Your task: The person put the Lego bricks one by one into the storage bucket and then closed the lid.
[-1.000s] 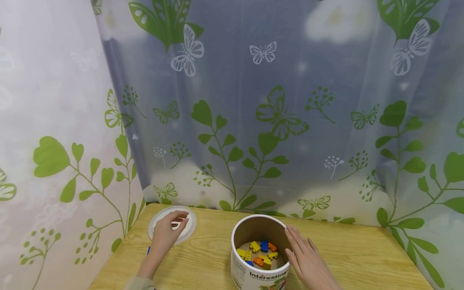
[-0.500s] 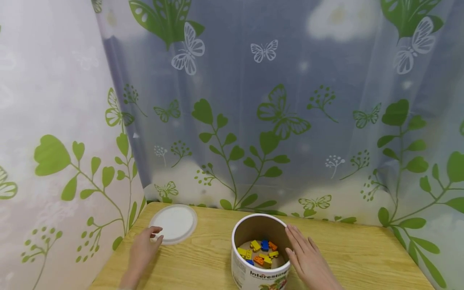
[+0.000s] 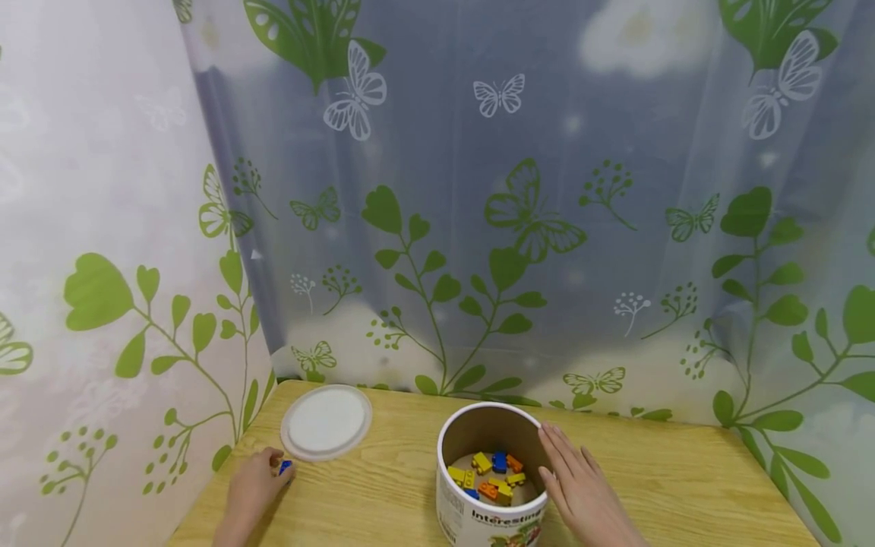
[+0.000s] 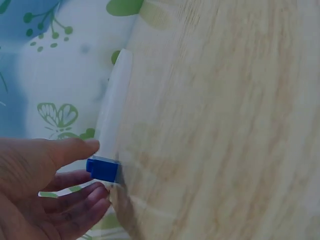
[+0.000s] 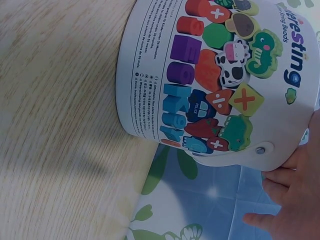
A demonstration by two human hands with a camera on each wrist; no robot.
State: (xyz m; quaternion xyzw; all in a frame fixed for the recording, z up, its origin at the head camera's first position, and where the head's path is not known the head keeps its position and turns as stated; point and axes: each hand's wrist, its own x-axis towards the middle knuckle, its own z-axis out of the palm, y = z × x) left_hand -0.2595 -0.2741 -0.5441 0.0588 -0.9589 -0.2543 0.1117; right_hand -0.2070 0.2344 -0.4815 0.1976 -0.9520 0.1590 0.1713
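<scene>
My left hand is low at the table's left side, beside a small blue toy building brick. In the left wrist view the brick sits on the wood between my thumb above and my bent fingers below, right at the fingertips. My right hand rests with straight fingers on the right rim of a white round bucket. Several yellow, blue and orange bricks lie on the bucket's bottom. The right wrist view shows the fingers at the printed bucket's upper edge.
A round white lid lies flat at the back left of the wooden table, just behind the blue brick. Leaf-and-butterfly curtains hang along the table's back and left edges.
My left hand has drawn back from over the lid, toward me and to the left, down to the blue brick. My right hand stays on the bucket's rim.
</scene>
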